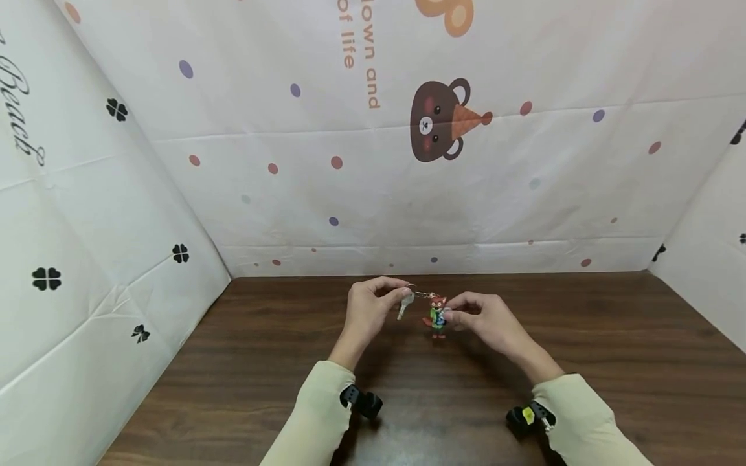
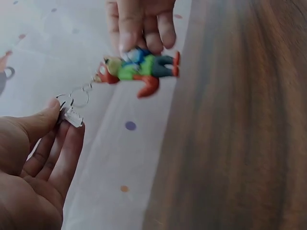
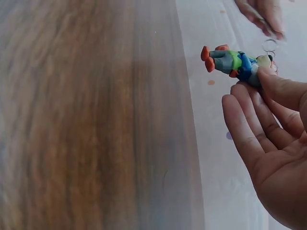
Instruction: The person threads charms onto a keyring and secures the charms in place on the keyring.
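A fox figurine keychain (image 1: pixel 438 316) in a green shirt with a blue bundle hangs upright above the table. My right hand (image 1: pixel 486 322) pinches the figurine's side between thumb and fingertips; the right wrist view shows the thumb against the blue part of the fox (image 3: pixel 235 62). A short chain and ring (image 2: pixel 79 96) run from its head to my left hand (image 1: pixel 368 310). There the thumb and fingers pinch a silver key (image 1: pixel 405 304) at the ring, and its blade points down in the head view. In the left wrist view the key (image 2: pixel 73 117) is partly covered by the fingers.
Below both hands lies a dark brown wooden table (image 1: pixel 262 362). A white printed cloth (image 1: pixel 280 207) with dots and a bear face rises behind its far edge, and cloth with clovers (image 1: pixel 116 213) stands at the left. Each wrist wears a small black camera (image 1: pixel 367 404).
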`<state>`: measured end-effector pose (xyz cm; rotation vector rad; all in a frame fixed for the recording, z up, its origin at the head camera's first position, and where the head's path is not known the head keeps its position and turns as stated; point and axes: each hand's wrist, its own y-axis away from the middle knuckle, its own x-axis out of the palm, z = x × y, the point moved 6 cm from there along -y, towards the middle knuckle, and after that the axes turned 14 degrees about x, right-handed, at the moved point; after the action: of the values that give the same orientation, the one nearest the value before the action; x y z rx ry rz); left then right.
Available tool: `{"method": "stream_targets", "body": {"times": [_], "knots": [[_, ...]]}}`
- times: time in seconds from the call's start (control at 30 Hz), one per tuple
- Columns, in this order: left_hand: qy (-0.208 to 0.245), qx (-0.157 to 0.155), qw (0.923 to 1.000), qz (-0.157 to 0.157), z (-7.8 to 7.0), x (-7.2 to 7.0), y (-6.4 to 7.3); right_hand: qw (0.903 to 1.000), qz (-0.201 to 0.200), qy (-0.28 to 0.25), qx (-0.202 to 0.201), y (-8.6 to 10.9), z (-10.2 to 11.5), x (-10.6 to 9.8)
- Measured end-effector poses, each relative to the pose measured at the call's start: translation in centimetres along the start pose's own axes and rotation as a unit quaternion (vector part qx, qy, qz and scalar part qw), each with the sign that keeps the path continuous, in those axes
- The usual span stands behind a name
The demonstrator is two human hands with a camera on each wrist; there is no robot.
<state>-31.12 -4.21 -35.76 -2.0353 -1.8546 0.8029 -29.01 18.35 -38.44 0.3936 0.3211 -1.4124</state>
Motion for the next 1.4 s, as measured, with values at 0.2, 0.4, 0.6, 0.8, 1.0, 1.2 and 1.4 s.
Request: {"method": "stream_targets", "body": {"times": [0.2, 0.4, 0.6, 0.8, 1.0, 1.2, 1.4], "knots": [[0.019, -0.066, 0.9976, 0.004, 2.9, 0.6, 0.6, 0.9978, 0.016, -0.045, 0.046, -0.3, -1.0, -0.2], [0.048, -0.096, 0.9942, -0.011, 4.0, 0.9, 0.9, 0.9929, 0.028, -0.079, 0.084, -0.9, -1.8, -0.1], [0.077, -0.132, 0.9879, -0.025, 5.0, 0.7, 1.3, 0.9889, 0.04, -0.103, 0.1, -1.1, -2.3, 0.0], [0.078, -0.169, 0.9824, -0.019, 5.9, 0.8, 1.7, 0.9839, 0.053, -0.121, 0.12, -1.1, -2.7, 0.4], [0.066, -0.185, 0.9805, -0.007, 6.5, 1.1, 2.3, 0.9768, 0.067, -0.151, 0.136, -1.3, -3.1, 0.7], [0.051, -0.185, 0.9814, -0.012, 6.4, 1.0, 2.5, 0.9742, 0.07, -0.158, 0.145, -1.4, -3.5, 0.8], [-0.002, -0.175, 0.9845, -0.009, 6.1, 1.1, 2.4, 0.9753, 0.062, -0.149, 0.151, -1.2, -3.6, 0.7]]}}
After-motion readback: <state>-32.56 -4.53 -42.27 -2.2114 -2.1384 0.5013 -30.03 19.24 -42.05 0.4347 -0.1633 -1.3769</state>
